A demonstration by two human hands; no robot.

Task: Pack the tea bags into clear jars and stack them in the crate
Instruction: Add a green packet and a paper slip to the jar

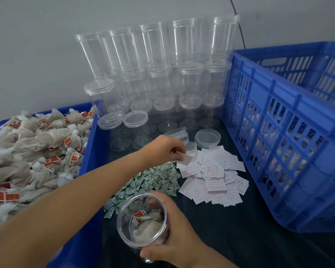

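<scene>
An open clear jar (143,221), partly filled with tea bags, was gripped by the right hand (174,236) at the near edge of the dark table (240,238). A single white paper slip (188,158) was pinched by the left hand (166,147) over the far edge of the slip pile (213,180). Green sachets (149,182) lay just left of that pile. Loose tea bags (27,155) were heaped in a blue tub (89,151) at the left. Empty jars (159,74) were stacked at the far side, and the blue crate (290,136) stood at the right.
</scene>
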